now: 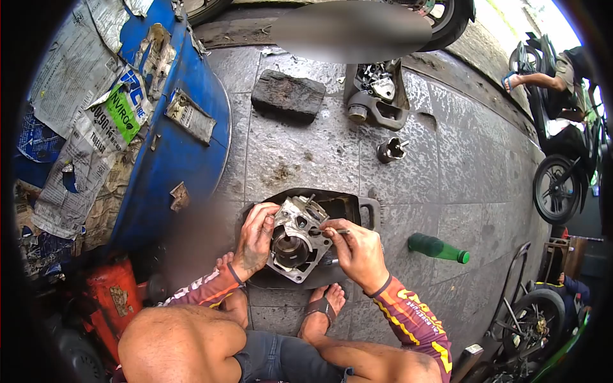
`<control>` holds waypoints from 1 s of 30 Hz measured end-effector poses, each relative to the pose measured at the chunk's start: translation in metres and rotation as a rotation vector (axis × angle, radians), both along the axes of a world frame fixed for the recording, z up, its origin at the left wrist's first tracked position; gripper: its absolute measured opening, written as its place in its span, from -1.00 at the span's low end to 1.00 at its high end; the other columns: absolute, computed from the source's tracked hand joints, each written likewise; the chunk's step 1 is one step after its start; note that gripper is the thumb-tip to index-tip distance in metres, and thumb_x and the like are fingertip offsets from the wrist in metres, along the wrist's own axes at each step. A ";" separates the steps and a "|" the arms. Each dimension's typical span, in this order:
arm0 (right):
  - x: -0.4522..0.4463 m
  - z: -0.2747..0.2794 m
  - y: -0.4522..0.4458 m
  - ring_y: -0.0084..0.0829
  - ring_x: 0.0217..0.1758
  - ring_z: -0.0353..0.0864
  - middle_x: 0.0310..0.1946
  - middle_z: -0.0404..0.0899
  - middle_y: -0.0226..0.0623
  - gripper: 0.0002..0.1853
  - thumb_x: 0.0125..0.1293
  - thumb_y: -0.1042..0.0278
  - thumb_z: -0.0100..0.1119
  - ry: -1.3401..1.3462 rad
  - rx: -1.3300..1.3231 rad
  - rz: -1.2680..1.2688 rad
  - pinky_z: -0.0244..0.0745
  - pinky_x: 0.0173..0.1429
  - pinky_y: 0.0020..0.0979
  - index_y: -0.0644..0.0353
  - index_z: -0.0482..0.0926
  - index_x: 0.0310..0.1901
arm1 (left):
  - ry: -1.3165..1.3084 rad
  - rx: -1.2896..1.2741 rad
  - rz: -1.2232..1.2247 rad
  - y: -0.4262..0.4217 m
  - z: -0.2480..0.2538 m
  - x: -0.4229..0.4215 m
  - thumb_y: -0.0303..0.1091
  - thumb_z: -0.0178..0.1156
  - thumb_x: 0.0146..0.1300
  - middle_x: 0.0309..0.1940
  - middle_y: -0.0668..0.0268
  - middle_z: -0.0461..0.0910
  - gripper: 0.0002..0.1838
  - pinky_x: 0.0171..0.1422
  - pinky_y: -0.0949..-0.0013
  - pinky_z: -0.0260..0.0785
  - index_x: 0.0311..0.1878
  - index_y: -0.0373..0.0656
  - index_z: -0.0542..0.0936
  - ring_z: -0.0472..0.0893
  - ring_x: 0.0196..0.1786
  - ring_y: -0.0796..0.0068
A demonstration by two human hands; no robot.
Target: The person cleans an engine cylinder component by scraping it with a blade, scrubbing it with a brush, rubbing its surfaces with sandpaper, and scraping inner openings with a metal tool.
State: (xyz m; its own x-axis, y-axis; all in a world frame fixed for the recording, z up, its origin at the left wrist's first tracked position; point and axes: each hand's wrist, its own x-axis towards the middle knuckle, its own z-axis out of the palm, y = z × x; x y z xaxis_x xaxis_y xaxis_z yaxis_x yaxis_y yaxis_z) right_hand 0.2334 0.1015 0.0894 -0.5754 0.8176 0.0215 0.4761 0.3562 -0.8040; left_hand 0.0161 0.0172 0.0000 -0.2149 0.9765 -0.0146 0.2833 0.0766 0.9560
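Observation:
An engine cylinder block [295, 221] of grey metal, with a round bore, sits over a black cut-open plastic container [348, 205] on the floor between my feet. My left hand [257, 237] grips the block's left side, fingers closed along its edge. In my right hand [361, 253] a thin metal rod [343, 231] is pinched between thumb and fingers, close to the block's upper right edge. The rod's inner end is partly hidden by my fingers, so I cannot tell whether it touches the block.
Ahead lie a dark block [288, 96], a cut jug [394, 115] holding metal parts, and a piston [391, 150]. A green bottle [437, 247] lies right. A blue drum [198, 105] and red equipment [115, 290] stand left. Motorcycles [557, 189] and people are farther right.

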 end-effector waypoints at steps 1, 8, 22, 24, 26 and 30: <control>0.001 0.000 -0.002 -0.20 -0.26 0.79 -0.25 0.76 -0.16 -0.90 0.42 0.53 0.19 0.003 -0.004 0.005 0.66 -0.16 -0.31 0.26 0.69 -0.12 | 0.005 0.018 0.003 0.000 0.000 -0.002 -0.11 -0.10 0.64 0.07 -0.01 0.57 -0.54 0.32 0.20 0.36 0.10 -0.38 0.56 0.57 0.17 0.03; 0.003 0.000 -0.005 -0.26 -0.27 0.81 -0.27 0.77 -0.20 -0.90 0.45 0.51 0.20 -0.041 0.016 -0.062 0.66 -0.16 -0.37 0.27 0.69 -0.12 | -0.009 -0.003 0.027 0.000 0.006 0.002 -0.04 -0.11 0.65 0.07 0.00 0.57 -0.49 0.32 0.21 0.36 0.09 -0.38 0.58 0.57 0.18 0.05; -0.001 0.035 0.009 -0.15 -0.28 0.78 -0.25 0.76 -0.20 -0.91 0.39 0.44 0.28 -0.106 0.042 0.113 0.65 -0.23 -0.24 0.20 0.67 -0.13 | -0.009 0.039 -0.006 -0.003 0.005 0.003 0.01 -0.15 0.65 0.09 0.01 0.55 -0.46 0.34 0.19 0.33 0.11 -0.36 0.55 0.55 0.19 0.02; -0.006 0.047 0.015 -0.12 -0.25 0.78 -0.23 0.76 -0.17 -0.90 0.41 0.52 0.24 0.020 -0.019 0.061 0.67 -0.17 -0.25 0.26 0.67 -0.10 | -0.009 0.045 -0.008 -0.003 0.001 0.004 0.01 -0.15 0.65 0.09 0.00 0.55 -0.45 0.34 0.19 0.33 0.12 -0.36 0.55 0.55 0.19 0.02; -0.009 0.029 0.013 -0.11 -0.24 0.78 -0.21 0.76 -0.14 -0.90 0.41 0.52 0.24 0.033 -0.003 0.096 0.68 -0.16 -0.25 0.27 0.67 -0.09 | -0.027 0.025 -0.016 -0.002 0.001 0.005 0.03 -0.17 0.65 0.10 0.00 0.54 -0.43 0.35 0.18 0.33 0.12 -0.37 0.55 0.55 0.20 0.02; -0.014 -0.007 0.005 -0.11 -0.11 0.80 -0.13 0.77 -0.12 -0.86 0.37 0.56 0.26 0.087 0.020 0.139 0.70 -0.06 -0.27 0.27 0.67 -0.06 | -0.036 0.024 -0.010 -0.002 0.004 0.004 0.09 -0.19 0.65 0.11 0.00 0.54 -0.38 0.37 0.17 0.32 0.12 -0.38 0.56 0.55 0.21 0.01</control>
